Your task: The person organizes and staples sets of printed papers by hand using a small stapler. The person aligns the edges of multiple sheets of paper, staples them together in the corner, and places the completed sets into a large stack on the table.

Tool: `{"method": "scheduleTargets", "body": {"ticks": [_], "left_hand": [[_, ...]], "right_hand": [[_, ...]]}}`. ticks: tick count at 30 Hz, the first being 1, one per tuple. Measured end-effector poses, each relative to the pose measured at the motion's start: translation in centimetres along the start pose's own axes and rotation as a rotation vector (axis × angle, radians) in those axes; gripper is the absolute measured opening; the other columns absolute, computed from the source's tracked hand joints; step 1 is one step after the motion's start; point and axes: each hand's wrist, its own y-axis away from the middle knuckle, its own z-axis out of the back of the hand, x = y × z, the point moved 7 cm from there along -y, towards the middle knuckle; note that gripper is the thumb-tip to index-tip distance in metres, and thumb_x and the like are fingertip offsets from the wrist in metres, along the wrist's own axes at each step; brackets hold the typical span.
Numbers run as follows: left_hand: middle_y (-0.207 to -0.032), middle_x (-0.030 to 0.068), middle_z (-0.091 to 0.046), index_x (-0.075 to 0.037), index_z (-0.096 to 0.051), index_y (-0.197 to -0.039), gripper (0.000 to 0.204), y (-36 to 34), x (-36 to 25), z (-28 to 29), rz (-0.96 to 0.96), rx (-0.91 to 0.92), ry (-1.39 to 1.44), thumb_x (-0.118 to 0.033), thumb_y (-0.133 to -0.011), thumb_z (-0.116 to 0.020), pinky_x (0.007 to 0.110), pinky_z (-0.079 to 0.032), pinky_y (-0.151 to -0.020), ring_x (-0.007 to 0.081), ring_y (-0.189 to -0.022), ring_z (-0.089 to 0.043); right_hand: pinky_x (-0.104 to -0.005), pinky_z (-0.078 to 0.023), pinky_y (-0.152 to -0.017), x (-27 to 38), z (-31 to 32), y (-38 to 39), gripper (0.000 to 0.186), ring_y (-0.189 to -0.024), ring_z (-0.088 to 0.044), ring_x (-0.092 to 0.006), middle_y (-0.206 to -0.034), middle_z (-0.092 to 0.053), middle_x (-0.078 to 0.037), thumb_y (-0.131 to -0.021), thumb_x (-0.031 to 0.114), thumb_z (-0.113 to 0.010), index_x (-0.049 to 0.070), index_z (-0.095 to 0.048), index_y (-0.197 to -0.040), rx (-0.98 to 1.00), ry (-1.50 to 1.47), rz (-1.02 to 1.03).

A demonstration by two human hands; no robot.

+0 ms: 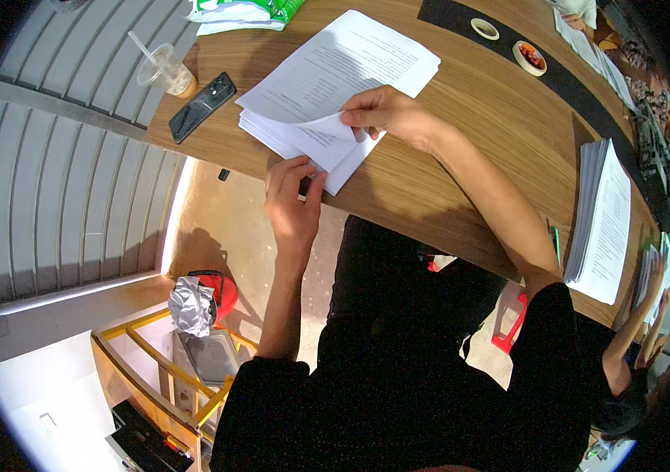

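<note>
Right hand (386, 114): thumb and index closed, pinching the top sheet (313, 102) by its turned-up near edge. Left hand (293, 197): half curled, thumb and fingers slightly apart at the near end of the stack (343, 71); can't tell if it's gripping pages. Stack's on the surface (500, 118), 1 phone (203, 107) just left, long axis diagonal, near-left to far-right.

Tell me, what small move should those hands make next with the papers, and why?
Probably the right hand should lift the top sheet slightly further: the sheet curls up at its fingertips, while the left hand sits at the near edge of the stack.
</note>
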Motion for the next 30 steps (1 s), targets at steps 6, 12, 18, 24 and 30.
{"method": "scheduleTargets", "body": {"ticks": [6, 12, 18, 24, 30], "left_hand": [[-0.102, 0.0127, -0.066, -0.002, -0.063, -0.09, 0.021, -0.2, 0.0, 0.2, 0.078, 0.006, 0.014, 0.0, -0.073, -0.075, 0.034, -0.05, -0.079, 0.026, -0.09, -0.062], [-0.102, 0.0157, -0.063, 0.0, -0.065, -0.103, 0.028, -0.5, -0.9, 0.0, 0.029, 0.074, -0.038, -0.001, -0.076, -0.071, 0.039, -0.048, -0.082, 0.0314, -0.093, -0.059], [-0.096, 0.0151, -0.064, -0.001, -0.063, -0.111, 0.031, -1.6, -0.1, 0.7, 0.075, 0.014, -0.098, -0.002, -0.081, -0.067, 0.035, -0.05, -0.075, 0.0268, -0.085, -0.061], [-0.078, 0.007, -0.065, 0.003, -0.053, -0.127, 0.044, -2.5, 1.5, -1.2, 0.458, 0.124, 0.366, -0.008, -0.086, -0.067, 0.025, -0.045, -0.05, 0.011, -0.061, -0.058], [-0.078, 0.0074, -0.063, 0.003, -0.04, -0.135, 0.059, -2.1, 1.6, -1.8, 0.827, 0.142, 0.638, -0.006, -0.084, -0.067, 0.021, -0.037, -0.044, 0.0081, -0.055, -0.053]], "right_hand": [[-0.0223, -0.042, -0.058, -0.1, -0.1, -0.1, 0.022, -0.072, -0.055, -0.0063, -0.078, -0.065, 0.001, -0.088, 0.026, -0.068, 0.005, -0.071, -0.092, 0.002, -0.021, -0.006], [-0.0219, -0.042, -0.058, -0.8, 0.3, -0.4, 0.023, -0.068, -0.053, -0.0053, -0.074, -0.06, 0.003, -0.092, 0.028, -0.063, 0.005, -0.068, -0.089, 0.025, -0.119, -0.015], [-0.022, -0.041, -0.056, 0.0, -0.5, -0.2, 0.023, -0.066, -0.052, -0.0054, -0.074, -0.059, 0.003, -0.093, 0.028, -0.063, 0.006, -0.066, -0.086, 0.053, 0.015, 0.009], [-0.0231, -0.041, -0.055, 0.1, 0.1, -0.2, 0.02, -0.064, -0.053, -0.0066, -0.075, -0.06, 0.0, -0.092, 0.024, -0.065, 0.006, -0.061, -0.084, 0.025, 0.014, 0.04], [-0.0282, -0.045, -0.063, 2.6, -1.1, 1.0, 0.008, -0.069, -0.056, -0.0174, -0.082, -0.061, -0.007, -0.089, 0.011, -0.062, 0.005, -0.059, -0.093, -0.13, 0.443, 0.338]]}}
